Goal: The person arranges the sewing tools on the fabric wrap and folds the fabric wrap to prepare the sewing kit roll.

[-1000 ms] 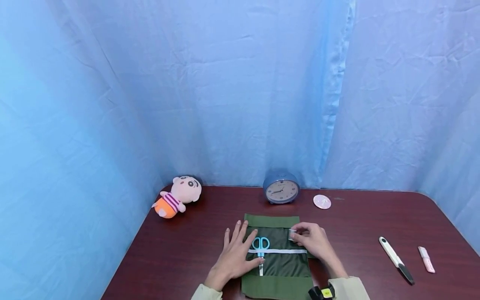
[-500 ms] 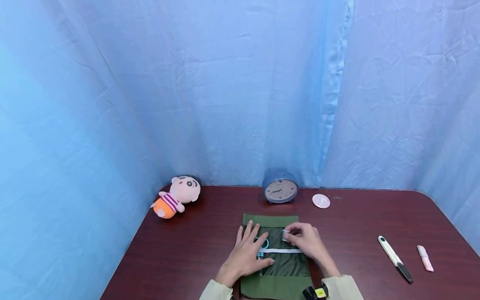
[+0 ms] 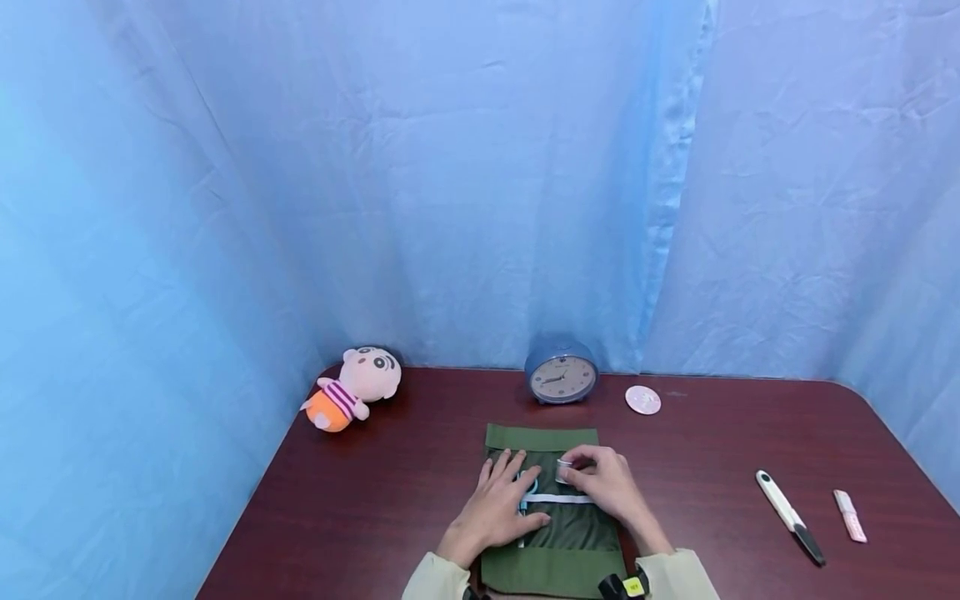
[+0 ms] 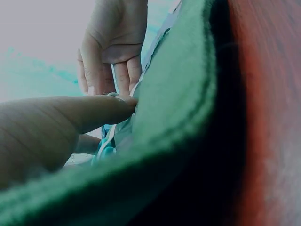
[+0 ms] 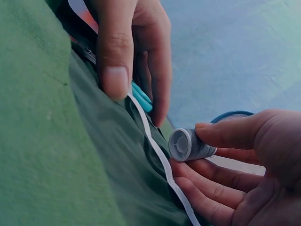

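Observation:
A green fabric roll (image 3: 551, 572) lies spread on the table, with a white elastic band (image 3: 558, 498) across its middle. Fingers spread, my left hand (image 3: 493, 510) rests on the roll's left part. It partly covers a pair of blue-handled scissors (image 3: 522, 505) tucked under the band. Between thumb and fingers, my right hand (image 3: 609, 485) pinches a spool of grey thread (image 5: 192, 144) over the roll, just beyond the band. In the right wrist view, the spool's white end faces the camera, and the left thumb (image 5: 115, 80) is beside the band.
A plush doll (image 3: 351, 390) lies at the back left. At the back stand a blue alarm clock (image 3: 562, 379) and, beside it, a round pinkish disc (image 3: 642, 400). To the right lie a white-and-black handled tool (image 3: 789, 515) and a small pink-and-white stick (image 3: 850, 515).
My right hand has carried the spool leftward over the roll. My left hand has shifted right, covering more of the scissors.

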{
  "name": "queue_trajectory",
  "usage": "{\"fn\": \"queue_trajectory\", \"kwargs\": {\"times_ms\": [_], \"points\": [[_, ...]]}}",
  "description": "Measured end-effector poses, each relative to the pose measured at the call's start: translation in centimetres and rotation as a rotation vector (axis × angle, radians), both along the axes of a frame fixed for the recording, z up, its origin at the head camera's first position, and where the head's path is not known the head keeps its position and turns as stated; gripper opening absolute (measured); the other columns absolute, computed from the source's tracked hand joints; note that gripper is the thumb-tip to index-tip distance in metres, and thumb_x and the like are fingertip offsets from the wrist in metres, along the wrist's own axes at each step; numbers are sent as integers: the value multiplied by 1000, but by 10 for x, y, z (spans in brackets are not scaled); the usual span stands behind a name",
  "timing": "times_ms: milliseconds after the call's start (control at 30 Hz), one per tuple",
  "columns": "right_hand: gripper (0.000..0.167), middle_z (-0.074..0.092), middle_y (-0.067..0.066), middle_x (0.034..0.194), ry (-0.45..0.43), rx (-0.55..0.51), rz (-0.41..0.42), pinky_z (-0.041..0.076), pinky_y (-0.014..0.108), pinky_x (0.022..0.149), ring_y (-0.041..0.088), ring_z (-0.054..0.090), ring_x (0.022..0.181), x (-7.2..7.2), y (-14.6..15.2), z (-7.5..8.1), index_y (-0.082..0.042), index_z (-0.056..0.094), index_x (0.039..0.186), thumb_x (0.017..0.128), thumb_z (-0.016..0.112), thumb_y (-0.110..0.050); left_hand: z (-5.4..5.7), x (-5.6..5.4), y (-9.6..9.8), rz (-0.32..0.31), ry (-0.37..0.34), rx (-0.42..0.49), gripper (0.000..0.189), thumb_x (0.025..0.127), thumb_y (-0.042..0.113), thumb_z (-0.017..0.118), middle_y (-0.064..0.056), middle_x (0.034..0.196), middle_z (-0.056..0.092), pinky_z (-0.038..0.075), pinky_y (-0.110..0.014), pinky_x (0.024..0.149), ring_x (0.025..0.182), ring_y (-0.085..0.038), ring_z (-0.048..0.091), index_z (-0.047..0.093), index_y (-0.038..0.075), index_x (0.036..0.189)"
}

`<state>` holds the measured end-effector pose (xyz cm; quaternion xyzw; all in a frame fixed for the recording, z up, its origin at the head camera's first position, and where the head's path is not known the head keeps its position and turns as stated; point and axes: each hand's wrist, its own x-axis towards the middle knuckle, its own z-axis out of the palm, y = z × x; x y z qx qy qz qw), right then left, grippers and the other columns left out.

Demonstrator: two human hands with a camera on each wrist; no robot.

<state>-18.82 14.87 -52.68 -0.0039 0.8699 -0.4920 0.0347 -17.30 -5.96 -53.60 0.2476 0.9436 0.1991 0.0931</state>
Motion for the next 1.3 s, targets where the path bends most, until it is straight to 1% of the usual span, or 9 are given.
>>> {"fn": "queue_trajectory", "kwargs": {"times_ms": [100,300,467,600,767,933,1133,1300], "points": [[7,76,4,95,-5,7,6,52,23,64,10,72,76,1,-2,0,-12,75,91,85,78,-12,-1,-1,0,-2,15,-10,63,93,50,66,-11,162,37,26,-61,121,154,-35,28,50,23,148],[6,75,2,91,8,6,8,52,21,65,10,72,76,1,-4,0,-12,74,87,84,79,-11,-3,-2,1,3,70,-20,57,96,47,63,-10,160,41,30,-60,119,152,-35,32,53,23,146],[7,76,4,89,39,4,57,52,20,64,10,73,76,1,-5,-1,-11,73,86,84,80,-12,-5,-2,2,8,131,-31,51,97,43,62,-12,158,44,33,-59,117,150,-35,36,55,21,143],[9,76,3,86,73,25,90,52,19,63,7,72,75,0,-6,-3,-12,73,85,83,81,-14,-6,-1,2,10,169,-53,49,98,43,61,-11,156,46,36,-59,116,148,-35,39,56,22,142],[12,73,-2,80,151,85,118,52,18,63,-1,66,70,1,-8,-5,-15,72,81,79,84,-14,-6,0,2,8,187,-74,48,99,45,60,-10,156,46,37,-58,115,147,-35,40,56,23,142],[13,71,-3,81,213,106,172,53,18,64,-4,64,71,4,-9,-5,-16,72,79,78,84,-11,-6,2,2,8,185,-69,49,99,45,60,-10,156,46,37,-57,115,147,-34,40,55,24,142],[10,73,-1,82,234,101,235,53,19,64,-2,64,71,3,-7,-7,-15,73,81,80,83,-13,-6,2,3,18,184,-76,49,98,47,60,-9,156,46,37,-56,115,147,-33,40,56,25,142],[7,73,-4,81,199,105,239,52,18,64,-5,63,70,1,-7,-8,-18,74,83,84,81,-20,-6,2,2,21,180,-75,50,98,47,60,-9,156,46,37,-56,116,148,-33,40,56,24,141]]}}
